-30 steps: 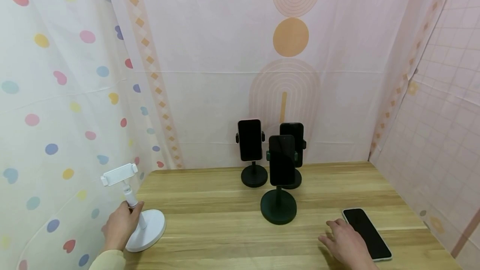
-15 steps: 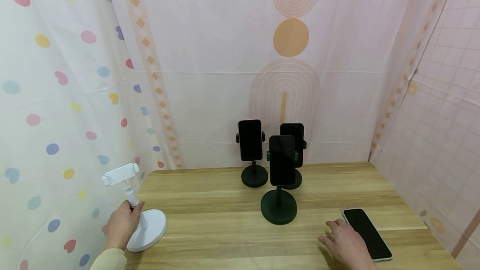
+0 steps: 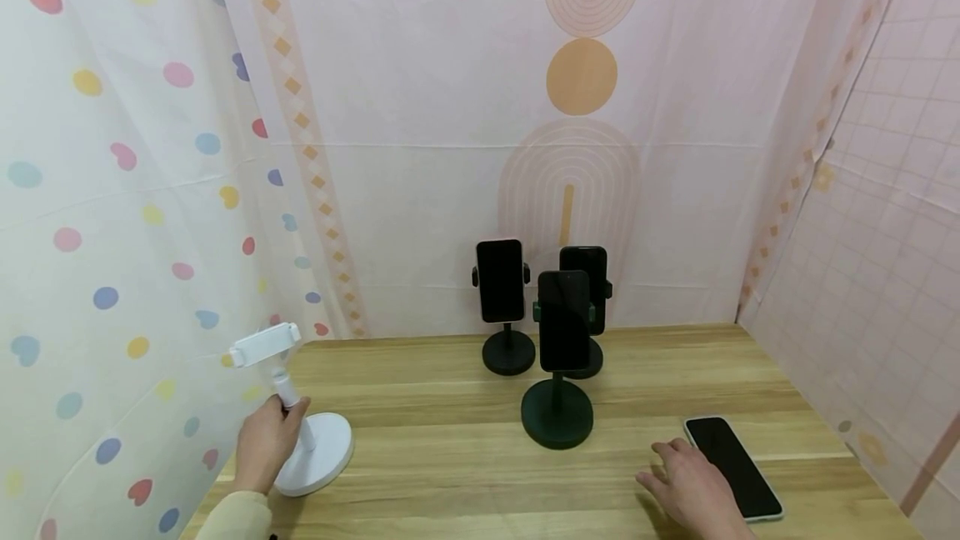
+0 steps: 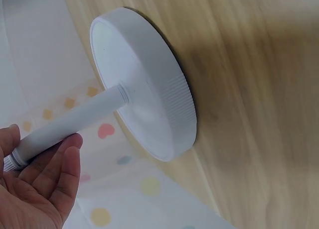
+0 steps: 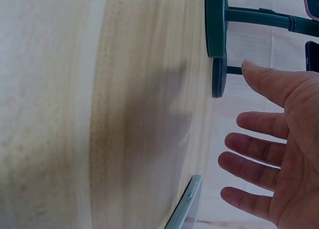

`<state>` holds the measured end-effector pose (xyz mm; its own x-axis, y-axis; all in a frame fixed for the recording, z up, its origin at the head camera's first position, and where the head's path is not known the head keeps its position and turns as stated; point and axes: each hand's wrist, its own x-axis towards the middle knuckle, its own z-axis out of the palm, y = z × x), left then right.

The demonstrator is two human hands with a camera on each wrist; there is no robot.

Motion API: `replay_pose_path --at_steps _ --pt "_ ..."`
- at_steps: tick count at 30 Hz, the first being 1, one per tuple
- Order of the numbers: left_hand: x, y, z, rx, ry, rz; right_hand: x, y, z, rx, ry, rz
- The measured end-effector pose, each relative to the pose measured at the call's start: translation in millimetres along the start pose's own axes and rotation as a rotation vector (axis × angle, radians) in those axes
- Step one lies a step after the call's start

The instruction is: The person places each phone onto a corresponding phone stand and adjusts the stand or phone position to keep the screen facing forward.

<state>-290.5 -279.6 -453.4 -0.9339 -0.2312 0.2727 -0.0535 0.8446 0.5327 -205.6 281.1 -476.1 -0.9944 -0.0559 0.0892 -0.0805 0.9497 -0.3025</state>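
Phone stand (image 3: 321, 455), white and disc-based, is occupying the near left of the bench (image 3: 450, 473); the views are leaving unclear whether its base is resting fully. It is probably handling as stiff, smooth and fairly light, most weight sitting in the disc, so the stem is offering the surest hold. The left hand (image 3: 266, 444) is doing just that: its grip is closing round the stem below the clamp head, thumb and fingers lying on opposite sides. Far to the right, a black stand (image 3: 508, 352), a green stand (image 3: 557, 415) and a second black stand (image 3: 595, 359) are holding upright phones (image 3: 564, 321). At near right, the right hand (image 3: 692, 482) is hovering back-up, its grip spreading loosely around nothing. Just right of it, a flat phone (image 3: 738, 467) is lying screen up, presumably stiff, slippery and breakable, its long edges inviting a pinch.
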Motion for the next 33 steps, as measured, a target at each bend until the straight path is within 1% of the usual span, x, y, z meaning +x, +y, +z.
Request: replay_pose_path --at_steps 7,11,16,19,24,29,33 --pt "-1.7 18.2 5.9 -0.028 -0.028 0.051 1 -1 0 0.003 -0.012 0.002" --pt "-2.6 28.6 11.8 -0.029 -0.017 0.078 2 -1 1 0.004 -0.029 0.013" --pt "-3.0 41.3 19.6 -0.028 0.011 0.121 2 -1 1 0.01 -0.036 0.018" --pt "-3.6 48.6 24.1 -0.03 0.013 0.144 2 -2 1 0.012 -0.037 0.017" --pt "-3.0 61.6 33.3 -0.036 -0.004 0.161 2 -2 1 0.012 -0.031 0.011" --pt "-3.9 78.5 42.2 -0.047 -0.008 0.182 3 -4 2 0.007 -0.024 0.002" --pt "-5.0 91.2 49.9 -0.059 -0.03 0.188 3 -5 2 0.001 -0.028 0.004"
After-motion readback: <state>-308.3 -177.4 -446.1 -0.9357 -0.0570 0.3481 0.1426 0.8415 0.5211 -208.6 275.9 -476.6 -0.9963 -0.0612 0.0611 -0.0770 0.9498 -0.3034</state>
